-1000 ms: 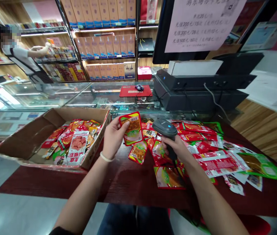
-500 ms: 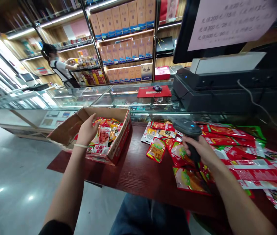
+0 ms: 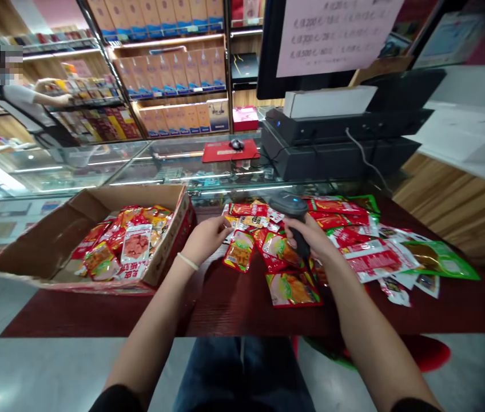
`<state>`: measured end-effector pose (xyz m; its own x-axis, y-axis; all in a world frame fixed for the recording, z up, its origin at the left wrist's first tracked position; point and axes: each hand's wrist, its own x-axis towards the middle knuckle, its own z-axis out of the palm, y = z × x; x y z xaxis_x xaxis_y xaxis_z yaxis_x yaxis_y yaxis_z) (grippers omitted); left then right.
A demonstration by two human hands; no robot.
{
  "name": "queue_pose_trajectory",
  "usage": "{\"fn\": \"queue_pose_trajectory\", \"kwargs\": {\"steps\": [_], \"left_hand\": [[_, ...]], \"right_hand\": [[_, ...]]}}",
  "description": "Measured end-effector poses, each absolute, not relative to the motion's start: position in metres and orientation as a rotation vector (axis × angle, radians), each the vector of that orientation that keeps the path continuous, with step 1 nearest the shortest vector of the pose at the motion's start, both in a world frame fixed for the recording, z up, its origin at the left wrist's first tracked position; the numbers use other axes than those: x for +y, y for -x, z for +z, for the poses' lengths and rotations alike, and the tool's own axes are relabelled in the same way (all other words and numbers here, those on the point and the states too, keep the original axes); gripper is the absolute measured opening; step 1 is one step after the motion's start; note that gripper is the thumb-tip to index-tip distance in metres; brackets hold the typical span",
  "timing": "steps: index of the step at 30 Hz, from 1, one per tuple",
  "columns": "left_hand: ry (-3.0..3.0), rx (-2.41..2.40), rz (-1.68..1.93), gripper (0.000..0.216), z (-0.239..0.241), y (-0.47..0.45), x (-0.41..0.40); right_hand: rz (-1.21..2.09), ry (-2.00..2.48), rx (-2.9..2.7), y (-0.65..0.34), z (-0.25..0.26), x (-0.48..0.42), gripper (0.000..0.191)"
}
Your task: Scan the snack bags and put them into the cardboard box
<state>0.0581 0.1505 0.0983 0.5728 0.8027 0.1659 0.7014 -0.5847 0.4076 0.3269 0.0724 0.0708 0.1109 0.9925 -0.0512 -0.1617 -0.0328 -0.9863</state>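
Observation:
My left hand (image 3: 207, 239) is at the left edge of the packet pile, its fingers bent together over a yellow-and-white snack packet (image 3: 233, 221). Whether they grip that packet is hidden. A black barcode scanner (image 3: 287, 205) is in my right hand (image 3: 311, 236), wrapped round its handle with the head pointing left. Under and before it are red snack packets (image 3: 271, 247), a small brown-and-red packet (image 3: 239, 252) and a green-and-brown one (image 3: 293, 289) near the table edge. To the left, an open cardboard box (image 3: 169, 243) contains several packets (image 3: 136, 243).
More red packets (image 3: 375, 260) and a green bag (image 3: 442, 260) cover the right of the dark red table (image 3: 225, 309). Behind are a glass counter (image 3: 169, 166), a mouse on a red mat (image 3: 212, 151) and a monitor (image 3: 268, 57). Another person (image 3: 28, 109) reaches to a shelf at far left.
My left hand has left the box and moved right to the packets, its fingers drawn in. My right hand still holds the scanner. The view has turned right.

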Motion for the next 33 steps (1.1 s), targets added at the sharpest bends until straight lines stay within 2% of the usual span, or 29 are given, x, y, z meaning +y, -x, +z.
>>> {"fn": "queue_pose_trajectory", "kwargs": {"steps": [6, 15, 18, 20, 24, 27, 29, 33], "left_hand": [[-2.514, 1.412, 0.177, 0.035, 0.042, -0.079, 0.161], [-2.575, 1.537, -0.036, 0.062, 0.032, -0.077, 0.144], [-2.528, 1.535, -0.066, 0.061, 0.031, -0.08, 0.142], [-2.485, 1.496, -0.054, 0.054, 0.03, -0.078, 0.144], [-2.336, 1.323, 0.118, 0.031, 0.03, -0.066, 0.155], [-1.928, 1.13, 0.366, 0.021, 0.033, -0.055, 0.165], [-1.523, 1.042, 0.547, 0.023, 0.038, -0.051, 0.17], [-0.961, 0.899, 0.883, 0.044, 0.045, -0.053, 0.173]], "right_hand": [[1.205, 1.189, -0.974, -0.332, 0.068, 0.075, 0.032], [1.2, 1.283, -0.995, -0.322, 0.074, 0.074, 0.032], [1.203, 1.304, -0.988, -0.32, 0.072, 0.074, 0.034], [1.205, 1.312, -0.991, -0.318, 0.07, 0.075, 0.034], [1.202, 1.309, -1.025, -0.314, 0.068, 0.076, 0.031], [1.208, 1.312, -1.024, -0.312, 0.068, 0.077, 0.032], [1.202, 1.311, -0.996, -0.313, 0.067, 0.077, 0.032], [1.198, 1.308, -1.004, -0.315, 0.063, 0.078, 0.032]]}}
